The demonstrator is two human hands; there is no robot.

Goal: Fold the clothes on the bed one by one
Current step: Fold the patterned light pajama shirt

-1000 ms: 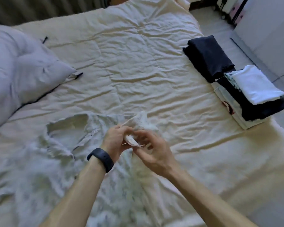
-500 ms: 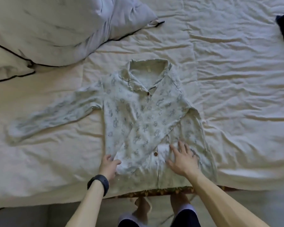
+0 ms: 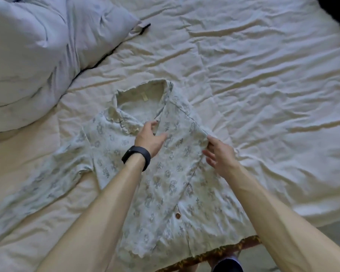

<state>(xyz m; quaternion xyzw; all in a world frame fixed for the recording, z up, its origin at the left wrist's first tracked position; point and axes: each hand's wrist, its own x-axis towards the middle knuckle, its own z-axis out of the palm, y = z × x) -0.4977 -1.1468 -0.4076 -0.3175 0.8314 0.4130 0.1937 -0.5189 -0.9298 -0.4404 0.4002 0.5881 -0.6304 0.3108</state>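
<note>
Lying front-up near the foot of the bed [image 3: 263, 79], on a creased cream sheet: one pale grey-green button-front shirt [image 3: 161, 183] of soft cloth, printed all over with small grey figures.

- Collar [image 3: 126, 122] points away from the person, spread open, frilled along its edge. A small pale yellow label [image 3: 144, 98] shows inside the neck.
- Sleeve on the person's left [image 3: 47, 183] stretched out flat, slanting toward the near-left corner.
- Person's-right side looks doubled in over the front, with a diagonal crease running down from the shoulder. The view is somewhat blurred there.
- One round brown button [image 3: 177, 215] is visible low on the front opening.
- Scalloped hem [image 3: 145, 252] sits right at the near edge of the bed.

Left hand [image 3: 150, 137]: resting on the chest just below the collar, fingers [image 3: 162, 136] held close together and laid flat on the cloth, thumb set apart toward the neck opening. A black wristband [image 3: 136, 157] is on that wrist.

Right hand [image 3: 221, 156]: at the shirt's right shoulder, fingers [image 3: 209, 138] spread and fairly straight, the uppermost fingertip touching the folded edge.

Around it: a puffy grey-white duvet [image 3: 28, 55] bunched at the far left, well apart from the shirt. A dark garment [image 3: 338, 10] sits at the far-right corner, cut off by the frame. A brown-and-yellow patterned strip [image 3: 220, 254] shows below the hem.
</note>
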